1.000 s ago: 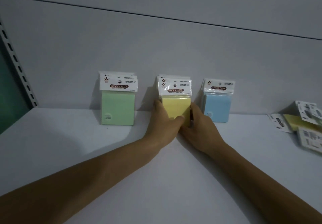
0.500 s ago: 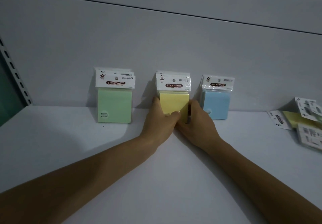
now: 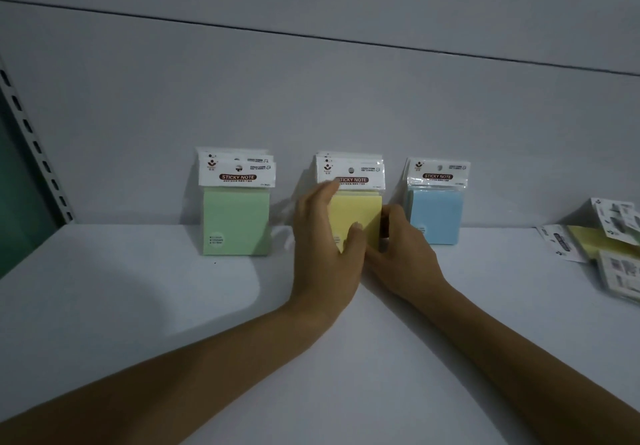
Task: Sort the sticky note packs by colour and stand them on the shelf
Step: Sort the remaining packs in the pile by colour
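Left hand (image 3: 322,243) is opening off the yellow stack (image 3: 356,216), right hand (image 3: 401,254) is still pinching its edge; green (image 3: 236,219), blue (image 3: 435,216) standing, loose packs (image 3: 602,247) waiting at 3 o'clock.

White shelf (image 3: 138,306): upright green (image 3: 236,221), yellow (image 3: 360,209), blue packs (image 3: 435,216); loose packs (image 3: 602,250) right.

Left arm: I see it bare from the wrist down to the bottom edge of my view. No sleeve on it.
Right arm: I see it bare too, all the way to the corner. No sleeve.
Left hand (image 3: 323,247): I see no glove, no ring, no watch or band at the wrist. The nails look short and plain.
Right hand (image 3: 403,254): I see no glove and no band. I cannot make out its nails in this dim light.
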`<state>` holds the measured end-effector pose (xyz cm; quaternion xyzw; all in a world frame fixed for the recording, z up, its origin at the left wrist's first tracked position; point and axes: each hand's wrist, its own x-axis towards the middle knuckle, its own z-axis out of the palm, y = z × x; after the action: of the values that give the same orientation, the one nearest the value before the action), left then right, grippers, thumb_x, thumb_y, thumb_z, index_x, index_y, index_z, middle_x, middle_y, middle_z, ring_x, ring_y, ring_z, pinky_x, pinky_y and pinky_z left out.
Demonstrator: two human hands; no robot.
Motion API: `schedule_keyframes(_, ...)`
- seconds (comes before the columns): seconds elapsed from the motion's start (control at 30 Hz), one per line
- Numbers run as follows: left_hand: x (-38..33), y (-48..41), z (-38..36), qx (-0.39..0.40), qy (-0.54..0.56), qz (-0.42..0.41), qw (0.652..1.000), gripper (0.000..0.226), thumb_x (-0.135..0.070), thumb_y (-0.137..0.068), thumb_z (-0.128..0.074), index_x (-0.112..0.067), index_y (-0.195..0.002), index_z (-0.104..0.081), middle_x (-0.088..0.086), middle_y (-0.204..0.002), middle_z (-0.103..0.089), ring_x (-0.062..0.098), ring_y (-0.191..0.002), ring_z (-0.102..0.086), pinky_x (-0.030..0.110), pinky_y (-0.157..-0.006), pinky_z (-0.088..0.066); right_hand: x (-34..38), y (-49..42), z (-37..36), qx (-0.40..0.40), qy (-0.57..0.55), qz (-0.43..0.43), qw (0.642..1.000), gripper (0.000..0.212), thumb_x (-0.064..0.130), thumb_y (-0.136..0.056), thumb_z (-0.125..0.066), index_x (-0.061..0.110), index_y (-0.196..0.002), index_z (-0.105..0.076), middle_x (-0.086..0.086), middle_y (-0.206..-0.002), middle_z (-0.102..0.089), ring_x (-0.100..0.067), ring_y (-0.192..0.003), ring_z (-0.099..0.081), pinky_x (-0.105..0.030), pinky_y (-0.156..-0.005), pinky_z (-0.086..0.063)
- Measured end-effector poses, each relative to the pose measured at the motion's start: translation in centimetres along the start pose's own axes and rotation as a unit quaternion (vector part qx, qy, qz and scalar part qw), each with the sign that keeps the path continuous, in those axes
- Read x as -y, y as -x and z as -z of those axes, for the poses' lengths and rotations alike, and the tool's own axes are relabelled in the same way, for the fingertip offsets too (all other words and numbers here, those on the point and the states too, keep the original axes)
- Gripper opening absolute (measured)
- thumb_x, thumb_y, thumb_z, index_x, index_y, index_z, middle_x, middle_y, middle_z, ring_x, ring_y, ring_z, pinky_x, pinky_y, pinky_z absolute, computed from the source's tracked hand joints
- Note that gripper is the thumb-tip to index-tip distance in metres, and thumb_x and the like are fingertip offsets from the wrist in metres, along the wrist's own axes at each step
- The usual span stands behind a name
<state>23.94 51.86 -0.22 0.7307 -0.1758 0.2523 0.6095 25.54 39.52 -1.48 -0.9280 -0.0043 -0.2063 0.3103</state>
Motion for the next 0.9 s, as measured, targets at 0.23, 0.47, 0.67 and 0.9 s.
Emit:
schedule_keyframes(0.23, 1.3, -0.4, -0.4, 0.043, 0.057, 0.094, 0.993, 0.044, -0.001, -0.085, -0.056, -0.027, -0.119, -0.046, -0.012, -0.114, -0.054, 0.005, -0.105, -0.050, 0.013, -0.083, -0.040, -0.2, 0.1, -0.3, -0.006, 0.000, 0.014, 1.000, 0.059, 0.054, -0.078, -0.059, 0.018, -0.122, -0.042, 0.001, -0.118, -0.060, -0.017, -0.099, -0.059, -0.024, -0.077, -0.042)
schedule_keyframes(0.47, 0.5, -0.3, -0.5, 0.052, -0.037, 0.063, 0.996, 0.043, -0.001, -0.083, -0.056, -0.016, -0.123, -0.048, -0.002, -0.120, -0.051, 0.010, -0.107, -0.048, 0.023, -0.089, -0.042, 0.5, 0.5, 1.1, 0.003, -0.077, -0.010, 0.997, 0.066, 0.038, -0.079, -0.069, 0.012, -0.132, -0.040, -0.007, -0.120, -0.060, -0.021, -0.105, -0.059, -0.037, -0.089, -0.051)
schedule_keyframes(0.67, -1.5, 1.1, -0.9, 0.117, -0.261, -0.079, 0.955, 0.036, -0.012, -0.082, -0.058, -0.017, -0.118, -0.055, 0.003, -0.123, -0.054, 0.023, -0.115, -0.047, 0.040, -0.095, -0.042, -1.8, 4.3, 6.0, 0.037, 0.023, -0.007, 0.999, 0.055, 0.039, -0.082, -0.066, 0.017, -0.127, -0.044, -0.006, -0.127, -0.056, -0.022, -0.110, -0.056, -0.031, -0.088, -0.045)
schedule_keyframes(0.9, -8.6, 5.2, -9.4, 0.250, -0.390, -0.181, 0.868, 0.050, -0.035, -0.090, -0.050, -0.022, -0.137, -0.038, -0.003, -0.147, -0.037, 0.017, -0.137, -0.027, 0.034, -0.109, -0.020, -8.2, 13.2, 17.6, 0.049, 0.179, -0.046, 0.982, 0.064, 0.050, -0.083, -0.059, 0.022, -0.136, -0.038, -0.004, -0.138, -0.048, -0.023, -0.119, -0.049, -0.036, -0.091, -0.043)
